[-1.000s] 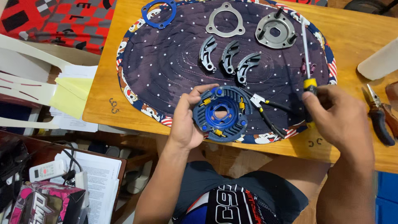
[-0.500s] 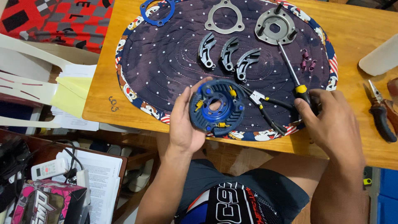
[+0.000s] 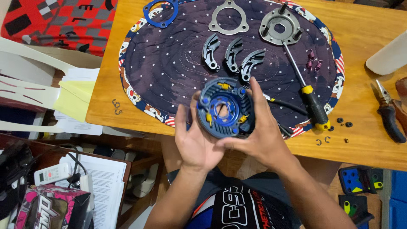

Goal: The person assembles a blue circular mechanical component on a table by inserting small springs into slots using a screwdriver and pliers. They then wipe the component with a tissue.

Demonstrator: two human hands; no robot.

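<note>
A round blue finned disc (image 3: pixel 225 109) with yellow springs and a blue centre hub is held up over the table's front edge. My left hand (image 3: pixel 194 140) cups it from the left and below. My right hand (image 3: pixel 258 133) grips its right side, fingers reaching over the rim. Behind the disc on the dark quilted mat (image 3: pixel 169 68) lie three curved dark metal shoes (image 3: pixel 231 56). A screwdriver (image 3: pixel 308 94) with a black and yellow handle rests on the mat to the right, no hand on it.
On the mat also lie a blue ring gasket (image 3: pixel 160 12), a grey triangular plate (image 3: pixel 229 18), a grey round hub (image 3: pixel 280 26) and small purple springs (image 3: pixel 313 60). Pliers (image 3: pixel 388 112) and small clips (image 3: pixel 335 127) lie on the wooden table (image 3: pixel 364 140) at right. Papers and boxes sit at left.
My right hand has let go of the screwdriver, which now lies on the mat, and joined the left hand on the blue disc. The disc has been lifted off the mat toward me.
</note>
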